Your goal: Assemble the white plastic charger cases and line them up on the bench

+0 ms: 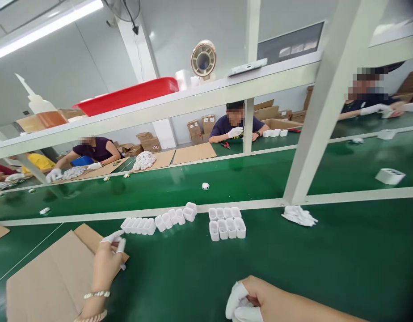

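My left hand (109, 257), with white coverings on its fingertips, is over the edge of a flat cardboard sheet (48, 277). Its index finger stretches to the near-left end of a row of small white plastic cups (138, 226); whether it touches them I cannot tell. Thumb and index finger are apart, with nothing plainly between them. Low in the middle, my right hand (248, 299) is curled closed above the green table. Something whitish shows between its covered fingers, too hidden to name. More white cups (227, 228) stand in two short rows between the hands.
A crumpled white cloth or glove (299, 215) lies by the white frame post (322, 103). Beyond the rail runs a green conveyor belt (159, 179) with small parts on it. An overhead shelf carries a red tray (126, 96) and a fan. Several co-workers sit across.
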A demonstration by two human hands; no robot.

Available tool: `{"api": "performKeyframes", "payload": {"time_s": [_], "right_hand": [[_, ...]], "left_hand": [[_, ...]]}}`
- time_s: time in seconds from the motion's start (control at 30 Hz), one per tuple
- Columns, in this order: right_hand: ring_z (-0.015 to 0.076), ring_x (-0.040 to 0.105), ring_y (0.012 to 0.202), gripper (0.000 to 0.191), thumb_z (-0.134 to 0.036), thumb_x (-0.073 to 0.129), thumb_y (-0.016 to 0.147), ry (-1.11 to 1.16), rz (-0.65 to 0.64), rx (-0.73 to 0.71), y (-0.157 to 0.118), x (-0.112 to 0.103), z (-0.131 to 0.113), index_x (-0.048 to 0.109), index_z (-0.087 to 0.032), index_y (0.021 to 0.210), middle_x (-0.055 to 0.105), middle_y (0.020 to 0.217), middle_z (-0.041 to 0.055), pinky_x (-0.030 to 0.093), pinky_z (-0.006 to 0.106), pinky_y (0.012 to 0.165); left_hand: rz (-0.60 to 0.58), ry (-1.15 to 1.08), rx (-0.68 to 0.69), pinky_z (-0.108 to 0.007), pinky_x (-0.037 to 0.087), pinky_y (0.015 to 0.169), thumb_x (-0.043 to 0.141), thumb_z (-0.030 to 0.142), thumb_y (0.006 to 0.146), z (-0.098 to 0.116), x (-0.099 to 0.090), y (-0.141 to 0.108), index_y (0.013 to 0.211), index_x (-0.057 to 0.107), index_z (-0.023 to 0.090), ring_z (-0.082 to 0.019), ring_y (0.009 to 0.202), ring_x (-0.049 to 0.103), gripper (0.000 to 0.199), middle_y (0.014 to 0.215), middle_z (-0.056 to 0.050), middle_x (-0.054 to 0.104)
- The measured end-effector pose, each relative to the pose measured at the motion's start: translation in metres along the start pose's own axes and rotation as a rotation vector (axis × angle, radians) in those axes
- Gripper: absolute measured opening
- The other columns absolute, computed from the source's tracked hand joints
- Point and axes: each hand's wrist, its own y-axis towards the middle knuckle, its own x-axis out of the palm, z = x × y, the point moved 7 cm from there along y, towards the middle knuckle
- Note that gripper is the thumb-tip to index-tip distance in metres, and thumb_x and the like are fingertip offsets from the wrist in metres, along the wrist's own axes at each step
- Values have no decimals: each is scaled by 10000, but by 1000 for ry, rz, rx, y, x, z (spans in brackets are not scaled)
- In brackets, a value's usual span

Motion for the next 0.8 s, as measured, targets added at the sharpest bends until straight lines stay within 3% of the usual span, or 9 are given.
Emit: {"api": "performKeyframes", "payload": {"time_s": [0.07, 0.17, 0.27, 0.33, 0.43, 0.57, 0.63, 0.7, 0.8], "right_hand": [[110, 613, 625, 346, -368, 717, 774, 0, -5, 2, 0, 0, 0, 686, -155, 1044, 659, 773, 28, 473, 204, 574], [81, 593, 596, 383, -409, 709, 771, 29, -14, 20, 2, 0, 3, 685, -153, 1055, 661, 800, 29, 478, 193, 585], [81, 595, 587, 427, -441, 718, 755, 54, 3, 9, 6, 1, 11, 686, -146, 1060, 667, 814, 39, 484, 193, 577], [101, 612, 621, 453, -428, 767, 707, 36, 40, -11, 5, 0, 14, 692, -147, 1054, 677, 822, 44, 494, 201, 588], [116, 634, 676, 432, -410, 795, 681, -17, 50, 2, -6, -1, 5, 712, -154, 1018, 692, 832, 44, 510, 210, 650], [161, 675, 814, 376, -395, 671, 828, -272, -51, -132, -19, -16, -63, 684, -136, 1100, 706, 966, 92, 524, 275, 783], [169, 684, 816, 355, -404, 535, 920, -393, 99, -170, -6, -58, -102, 660, -122, 1096, 699, 967, 92, 541, 292, 762], [164, 670, 858, 336, -388, 463, 954, -708, 468, -114, 20, -121, -131, 671, -139, 1043, 692, 964, 69, 531, 294, 806], [207, 626, 994, 298, -291, 473, 962, -839, 632, 12, 74, -191, -134, 612, -111, 1154, 650, 1104, 128, 493, 364, 906]], "left_hand": [[-110, -144, 214, -380, 509, 727, 511, 409, 790, 71, 19, -15, 953, 627, 216, -269, 761, 640, 278, 820, -71, 666], [-351, -255, 636, -385, 498, 832, 529, 418, 861, 183, 60, -58, 1241, 522, 267, -246, 882, 620, 409, 991, -77, 657], [-418, -343, 777, -411, 498, 869, 562, 412, 864, 244, 91, -85, 1264, 472, 229, -261, 969, 598, 449, 1130, -122, 608], [-400, -374, 779, -437, 494, 889, 556, 393, 875, 255, 106, -88, 1156, 526, 210, -275, 1000, 587, 337, 1148, -133, 592], [-358, -383, 788, -465, 488, 916, 526, 334, 899, 249, 120, -87, 1030, 583, 216, -285, 1034, 580, 185, 1190, -130, 577], [-302, -420, 809, -465, 485, 947, 514, 265, 906, 237, 119, -87, 1080, 577, 228, -289, 1100, 561, 189, 1229, -138, 563], [-292, -436, 821, -456, 499, 920, 532, 262, 898, 239, 112, -89, 1019, 583, 219, -279, 1056, 571, 139, 1189, -136, 575], [-276, -447, 844, -455, 500, 895, 560, 265, 881, 245, 104, -90, 939, 581, 207, -270, 1017, 567, 84, 1147, -125, 576], [-248, -456, 894, -468, 486, 886, 605, 242, 844, 254, 93, -91, 958, 572, 196, -269, 1006, 546, 127, 1105, -106, 567]]}}
